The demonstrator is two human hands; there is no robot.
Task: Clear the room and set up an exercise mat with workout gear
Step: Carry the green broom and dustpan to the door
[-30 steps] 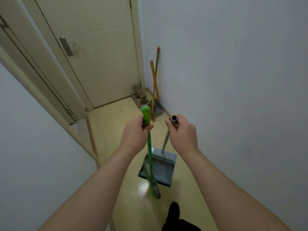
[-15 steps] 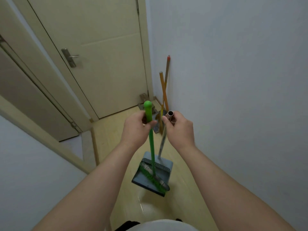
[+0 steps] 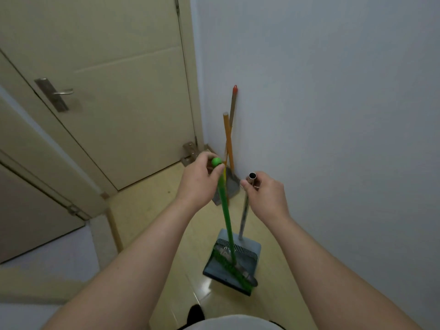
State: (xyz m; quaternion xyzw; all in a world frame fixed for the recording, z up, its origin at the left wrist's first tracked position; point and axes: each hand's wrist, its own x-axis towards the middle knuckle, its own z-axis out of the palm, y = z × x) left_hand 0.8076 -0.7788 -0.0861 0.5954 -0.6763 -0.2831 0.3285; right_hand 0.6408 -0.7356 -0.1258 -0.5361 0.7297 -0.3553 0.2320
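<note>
1. Broom (image 3: 226, 217), green: its bristle head lies across the tray of the dustpan (image 3: 250, 262), and its handle rises from there, leaning away from me toward the door side.
2. My left hand (image 3: 199, 182) grips the broom just under the rounded green cap, fingers and thumb curled round the handle, above and beyond the dustpan.
3. My right hand (image 3: 267, 194) holds the open top end of the metal tube handle (image 3: 243, 211) that stands up from the back of the dustpan; thumb and fingers are closed round it.
4. Floor (image 3: 164, 225), pale yellow: whether the dustpan touches it cannot be told.
5. Beyond the dustpan, an orange stick (image 3: 228, 139) and a wooden stick with a red cap (image 3: 233, 103) lean on the white wall (image 3: 333, 115), with a grey pan (image 3: 229, 186) at their foot.
6. Farther beyond the dustpan, and to its left, stands a closed beige door (image 3: 123, 96) with a metal lever (image 3: 63, 92).
</note>
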